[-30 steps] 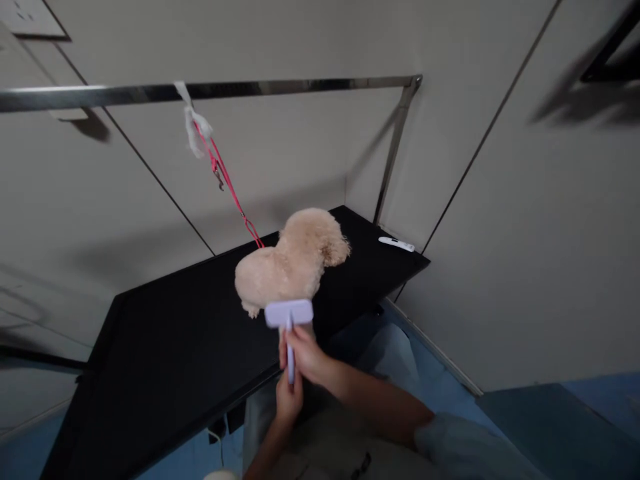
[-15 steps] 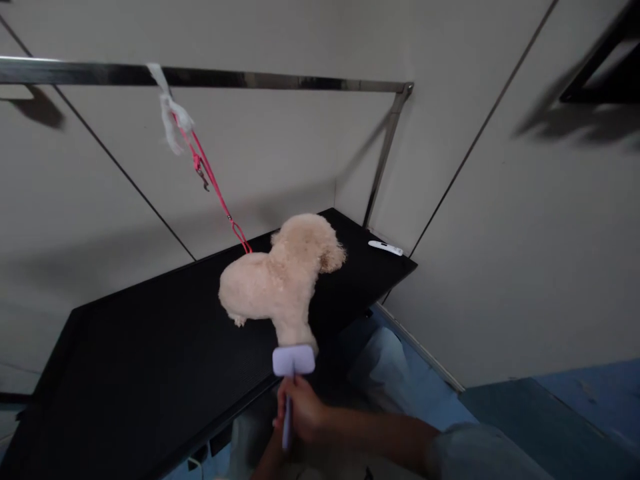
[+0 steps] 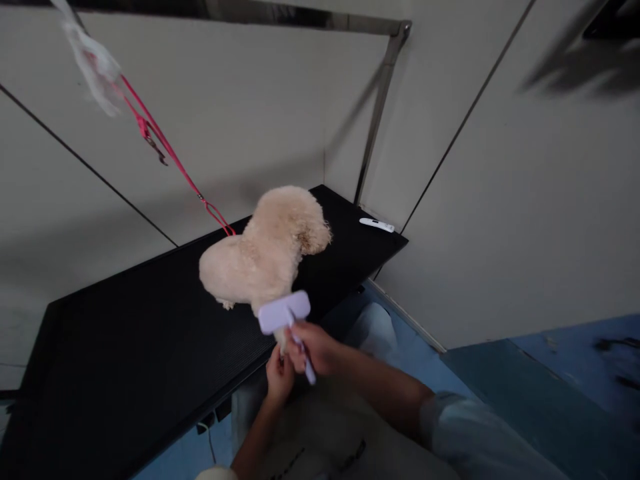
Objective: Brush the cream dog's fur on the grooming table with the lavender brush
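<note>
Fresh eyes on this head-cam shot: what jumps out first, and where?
First the pale, fluffy dog mid-picture, on the black table. Just below its body, the right hand holds a lilac brush over an outstretched leg, with the left hand gripping that leg's end. Then the bright pink leash, slanting from upper left down to the dog.

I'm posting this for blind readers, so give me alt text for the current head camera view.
A person's right hand holds a purple brush over the front leg of a fluffy pale dog on a black table, while the left hand holds the leg's lower end. A pink leash slopes up behind the dog.
</note>
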A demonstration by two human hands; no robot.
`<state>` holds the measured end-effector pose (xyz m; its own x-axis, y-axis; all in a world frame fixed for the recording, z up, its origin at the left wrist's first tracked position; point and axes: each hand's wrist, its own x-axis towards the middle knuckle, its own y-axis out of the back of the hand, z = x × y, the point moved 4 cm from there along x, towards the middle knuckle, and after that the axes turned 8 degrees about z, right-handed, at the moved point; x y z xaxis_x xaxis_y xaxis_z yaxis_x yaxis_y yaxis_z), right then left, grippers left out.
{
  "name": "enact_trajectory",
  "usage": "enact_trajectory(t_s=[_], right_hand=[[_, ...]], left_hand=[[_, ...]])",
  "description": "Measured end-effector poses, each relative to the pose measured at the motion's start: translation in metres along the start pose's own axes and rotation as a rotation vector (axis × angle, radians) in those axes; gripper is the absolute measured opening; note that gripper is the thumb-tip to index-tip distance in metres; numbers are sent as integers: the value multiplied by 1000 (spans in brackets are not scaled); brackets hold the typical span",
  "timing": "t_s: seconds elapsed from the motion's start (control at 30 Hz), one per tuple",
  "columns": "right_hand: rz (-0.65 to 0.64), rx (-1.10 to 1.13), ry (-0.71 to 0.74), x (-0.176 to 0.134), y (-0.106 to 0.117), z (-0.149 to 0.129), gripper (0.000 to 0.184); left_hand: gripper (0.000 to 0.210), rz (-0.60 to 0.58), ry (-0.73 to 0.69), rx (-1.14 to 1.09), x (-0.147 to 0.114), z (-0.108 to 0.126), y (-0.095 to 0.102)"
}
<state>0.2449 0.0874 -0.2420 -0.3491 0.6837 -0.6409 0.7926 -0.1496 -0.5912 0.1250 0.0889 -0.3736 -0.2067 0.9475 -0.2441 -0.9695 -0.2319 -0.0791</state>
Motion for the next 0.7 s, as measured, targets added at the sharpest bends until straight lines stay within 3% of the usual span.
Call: enact_trajectory(t_s=[0.07,0.13,0.23,0.3,0.4,0.43,0.5,0.57,0.63,0.7], right_hand=[[58,15,55,-1,7,-12,26],[47,-79,-107,-2,15,0,28],[-136,-226,-362,-3,18,24,25],[-186,-171,-234,3,12,17,25],[-19,20,113,11,5,-1,29],[7,14,85,12,4,3,32],[-10,-99,-134,9,4,20,33],[-134,-157,-348,1,3,29,32],[-185,-94,-306,-1,-1,18,34],[-141,35,-112,0,-4,4,36]], left_hand=[[45,76,-38,20,1,0,11],[47,120,-50,46,0,0,27],[43,92,-30,72,-4,2,47],[40,61,-17,59,-7,6,53],[46,11,18,-42,-9,15,52],[49,-5,45,-84,-10,18,52],[52,-18,122,-149,-11,23,56],[54,-32,200,-195,-14,28,61],[54,-46,241,-250,-16,35,67],[52,-53,254,-314,-18,42,72]])
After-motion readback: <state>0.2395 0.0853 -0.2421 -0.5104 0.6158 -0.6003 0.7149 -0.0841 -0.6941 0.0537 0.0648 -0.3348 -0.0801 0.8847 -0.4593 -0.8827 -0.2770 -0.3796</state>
